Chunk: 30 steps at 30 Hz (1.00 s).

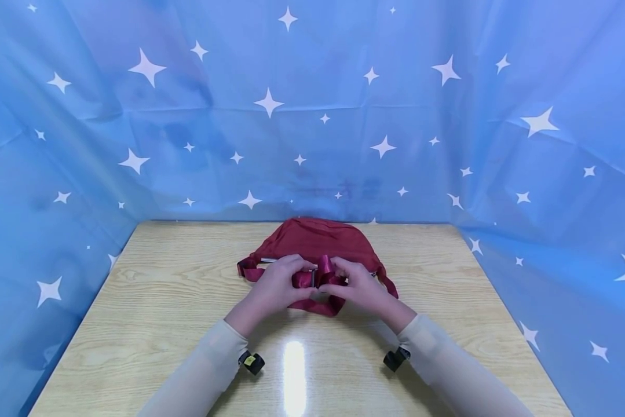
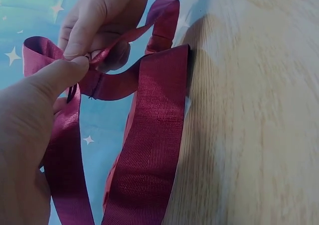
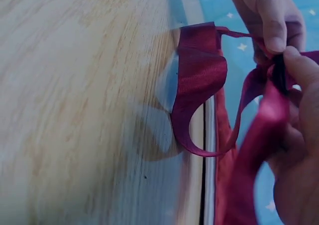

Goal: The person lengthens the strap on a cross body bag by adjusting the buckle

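Note:
A dark red waist bag (image 1: 320, 238) lies at the back middle of the table, its strap (image 2: 152, 135) looped toward the person. Just in front of the bag, the left hand (image 1: 280, 285) pinches the strap between thumb and fingers at a small dark buckle (image 3: 279, 74). From the other side the right hand (image 1: 361, 288) pinches the strap close to that buckle. Both thumbs nearly meet there. Loose folds of webbing hang around the hands in both wrist views. How the strap threads through the buckle is partly hidden by the fingers.
The wood-grain table (image 1: 176, 289) carries the bag. Blue curtain cloth with white stars (image 1: 312, 145) closes off the back and both sides. A strap adjuster (image 1: 243, 266) sits at the bag's left end, and a zip (image 1: 269, 260) runs along its front.

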Motion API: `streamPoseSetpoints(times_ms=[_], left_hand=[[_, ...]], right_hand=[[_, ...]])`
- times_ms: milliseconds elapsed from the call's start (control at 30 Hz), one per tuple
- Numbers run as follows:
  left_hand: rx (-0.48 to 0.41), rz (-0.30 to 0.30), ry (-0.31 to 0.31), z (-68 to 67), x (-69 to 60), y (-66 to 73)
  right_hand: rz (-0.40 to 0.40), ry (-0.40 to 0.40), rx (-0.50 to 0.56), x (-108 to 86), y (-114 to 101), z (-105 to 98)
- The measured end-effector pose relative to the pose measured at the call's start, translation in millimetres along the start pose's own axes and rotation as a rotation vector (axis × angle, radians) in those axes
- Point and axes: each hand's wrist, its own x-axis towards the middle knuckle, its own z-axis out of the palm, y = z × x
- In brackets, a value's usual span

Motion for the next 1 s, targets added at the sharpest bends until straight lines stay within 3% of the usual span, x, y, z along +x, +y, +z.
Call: streamPoseSetpoints(times_ms=[500, 1000], left_hand=[[0.018, -0.016, -0.013, -1.3, 2.0, 0.3], [0.012, -0.036, 0.024, -7.8, -7.0, -12.5]], right_hand=[[-0.177, 0.112, -0.044, 11.5, -27.2, -3.1], [-0.161, 0.199, 0.100, -3.1, -13.2, -12.4]])
